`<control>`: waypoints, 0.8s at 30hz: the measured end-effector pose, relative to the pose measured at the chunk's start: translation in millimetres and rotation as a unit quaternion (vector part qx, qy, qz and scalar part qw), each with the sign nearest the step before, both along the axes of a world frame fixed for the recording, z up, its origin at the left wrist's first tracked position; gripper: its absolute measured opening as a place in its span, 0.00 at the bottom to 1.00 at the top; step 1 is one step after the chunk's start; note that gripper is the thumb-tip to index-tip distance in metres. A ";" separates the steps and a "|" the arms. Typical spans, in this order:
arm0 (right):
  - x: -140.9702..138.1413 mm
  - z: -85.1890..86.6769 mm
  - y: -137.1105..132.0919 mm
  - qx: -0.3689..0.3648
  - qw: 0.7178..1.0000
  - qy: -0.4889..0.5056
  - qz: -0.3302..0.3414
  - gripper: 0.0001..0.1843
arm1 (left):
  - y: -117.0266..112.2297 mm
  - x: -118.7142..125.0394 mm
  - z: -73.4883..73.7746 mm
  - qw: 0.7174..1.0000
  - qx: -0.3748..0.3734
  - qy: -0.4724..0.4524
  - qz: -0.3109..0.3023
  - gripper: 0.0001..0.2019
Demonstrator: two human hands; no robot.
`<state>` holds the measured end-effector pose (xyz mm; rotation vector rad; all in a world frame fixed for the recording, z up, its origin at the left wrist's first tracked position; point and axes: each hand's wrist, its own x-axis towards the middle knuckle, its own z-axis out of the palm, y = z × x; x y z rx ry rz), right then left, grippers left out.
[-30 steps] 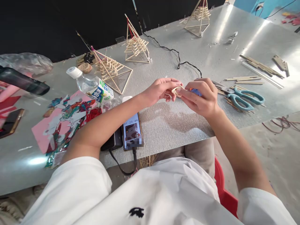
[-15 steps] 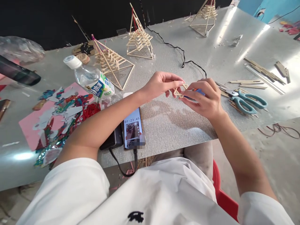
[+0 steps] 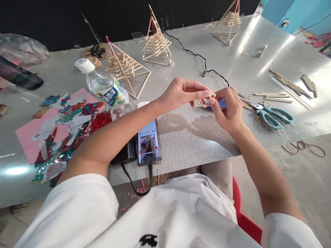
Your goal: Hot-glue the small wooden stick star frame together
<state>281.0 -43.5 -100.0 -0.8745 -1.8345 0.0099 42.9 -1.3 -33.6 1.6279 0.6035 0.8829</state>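
- A small stick frame (image 3: 204, 101) is held above the worktop (image 3: 181, 137), between the 2 hands, just in front of the phone (image 3: 148, 141).
- The left hand (image 3: 181, 93) is pinched on the frame from the left, its fingers (image 3: 204, 93) pressed together on the thin sticks.
- The right hand (image 3: 229, 110) is closed around a small blue object (image 3: 222, 103), with its fingertips touching the frame from the right; what the blue object is cannot be told.
- The frame looks pale, like bare wood, built of a few thin crossed sticks; much of it is hidden by the fingers.
- It is judged very light and stiff but fragile: the joints could be snapped by a hard squeeze, so it is best gripped at the corners, where sticks meet.
- Teal scissors (image 3: 274, 115) and loose sticks (image 3: 271, 93) lie to the right; 3 stick pyramids (image 3: 129, 69) stand behind, beside a water bottle (image 3: 106, 86).
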 end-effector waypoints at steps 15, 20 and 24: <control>-1.2 -2.1 1.4 0.036 0.999 0.023 -0.028 0.28 | -4.7 5.7 -3.2 1.000 0.023 0.006 0.013 0.21; 1.7 -4.4 2.7 0.026 0.999 0.011 -0.017 0.28 | -2.4 5.2 -8.7 0.999 0.027 0.004 0.023 0.20; 3.3 -8.2 3.5 0.029 1.000 0.004 -0.002 0.25 | -6.4 5.6 -3.7 1.000 0.013 0.028 0.007 0.16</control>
